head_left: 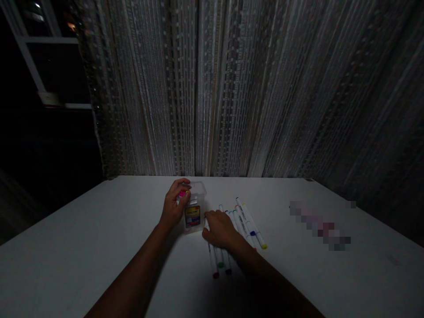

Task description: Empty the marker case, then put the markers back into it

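A clear plastic marker case [194, 228] with a dark printed label stands upright in the middle of the table. My left hand [174, 204] is closed round its upper left side. Pink and yellow marker caps [182, 193] show at the case's top, partly covered by my left fingers. To the right of the case, my right hand [219, 227] has its fingers curled round the upper end of a white marker with a dark red end [215, 270]. Several other white markers lie under and beside that hand, among them one with a green end [220, 264] and one with a yellow end [263, 245].
The white table [99, 238] reaches back to a patterned curtain [212, 88]. On the table's right side lies a pixelated, unrecognisable object [319, 225]. A dark window [53, 62] is at the upper left. The light is dim.
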